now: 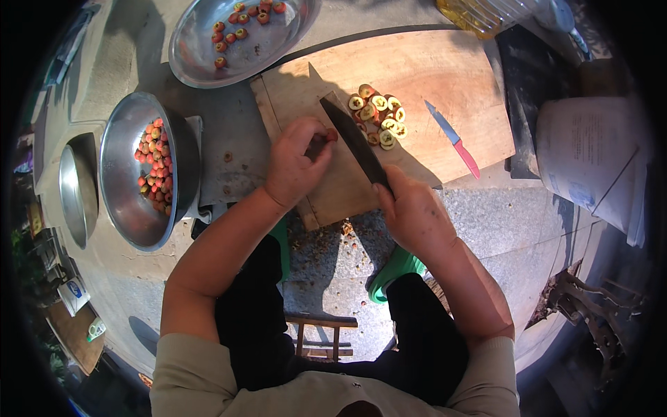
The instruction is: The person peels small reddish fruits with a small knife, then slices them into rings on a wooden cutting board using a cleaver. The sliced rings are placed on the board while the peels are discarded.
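My left hand pinches a small red fruit between thumb and fingertips, low over the left part of a wooden cutting board. In my right hand is the handle of a large dark-bladed kitchen knife. Its blade slants up and left across the board, just right of the fruit. Beyond the blade lies a pile of cut fruit pieces, pale inside with dark cores. A small knife with a red handle rests on the board's right side.
Left of the board, a deep steel bowl holds many red fruits. Another steel basin at the back contains several fruits. A metal lid or shallow dish stands far left. A clear jug of yellow liquid and a white sack are right.
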{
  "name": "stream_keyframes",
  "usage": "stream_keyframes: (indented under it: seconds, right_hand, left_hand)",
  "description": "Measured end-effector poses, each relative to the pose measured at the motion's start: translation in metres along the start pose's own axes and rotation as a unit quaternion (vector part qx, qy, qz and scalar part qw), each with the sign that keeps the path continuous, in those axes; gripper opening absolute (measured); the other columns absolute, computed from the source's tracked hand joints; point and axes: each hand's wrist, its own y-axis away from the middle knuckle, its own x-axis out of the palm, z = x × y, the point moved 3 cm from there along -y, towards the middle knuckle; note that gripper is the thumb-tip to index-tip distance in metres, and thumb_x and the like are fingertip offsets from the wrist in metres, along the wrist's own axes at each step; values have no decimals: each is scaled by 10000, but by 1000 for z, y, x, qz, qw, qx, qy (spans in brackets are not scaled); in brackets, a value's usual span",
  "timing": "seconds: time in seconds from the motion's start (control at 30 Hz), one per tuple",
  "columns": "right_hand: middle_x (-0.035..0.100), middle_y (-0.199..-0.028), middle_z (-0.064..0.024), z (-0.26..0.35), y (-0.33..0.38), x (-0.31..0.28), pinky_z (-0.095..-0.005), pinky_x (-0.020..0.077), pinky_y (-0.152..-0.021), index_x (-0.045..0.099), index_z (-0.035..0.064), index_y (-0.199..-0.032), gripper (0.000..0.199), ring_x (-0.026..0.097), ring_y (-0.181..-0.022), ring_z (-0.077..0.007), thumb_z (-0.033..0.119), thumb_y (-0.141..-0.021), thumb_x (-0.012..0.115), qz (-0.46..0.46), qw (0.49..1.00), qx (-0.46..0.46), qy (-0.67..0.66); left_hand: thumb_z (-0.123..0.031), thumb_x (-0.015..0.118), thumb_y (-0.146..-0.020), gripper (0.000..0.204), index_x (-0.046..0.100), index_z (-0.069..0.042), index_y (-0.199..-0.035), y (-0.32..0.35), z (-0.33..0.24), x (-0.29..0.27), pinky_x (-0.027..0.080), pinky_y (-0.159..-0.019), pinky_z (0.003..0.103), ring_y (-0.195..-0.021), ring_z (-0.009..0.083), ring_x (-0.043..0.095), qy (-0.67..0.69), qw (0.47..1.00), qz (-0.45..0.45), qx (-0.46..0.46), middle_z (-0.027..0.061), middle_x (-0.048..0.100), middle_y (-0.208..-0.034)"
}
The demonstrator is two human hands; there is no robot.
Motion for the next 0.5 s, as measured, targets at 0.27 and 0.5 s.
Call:
stream_keyframes:
  seconds: [0.27, 0.5]
  right_hand:
    - [654, -783, -284, 3, 0, 3, -570, 491, -663, 576, 16, -1062, 150, 647, -783, -504, 151, -1001, 604, 14, 1000, 17, -6]
    - [678, -821, -267, 12, -10, 3, -592, 508, -716, 533, 13, -993, 187, 667, -792, -484, 198, -1017, 549, 38, 998, 20, 51]
  left_hand:
    - [24, 749, -853, 172, 630, -26, -968, 0, 0, 0, 583, -656, 309, -764, 207, 713, -32, 999, -6, 30, 109, 642, -929]
    - [23, 743, -861, 162, 633, -21, -971, -2, 1, 1, 588, -654, 326, -780, 231, 727, 1, 1000, -10, 20, 122, 648, -941]
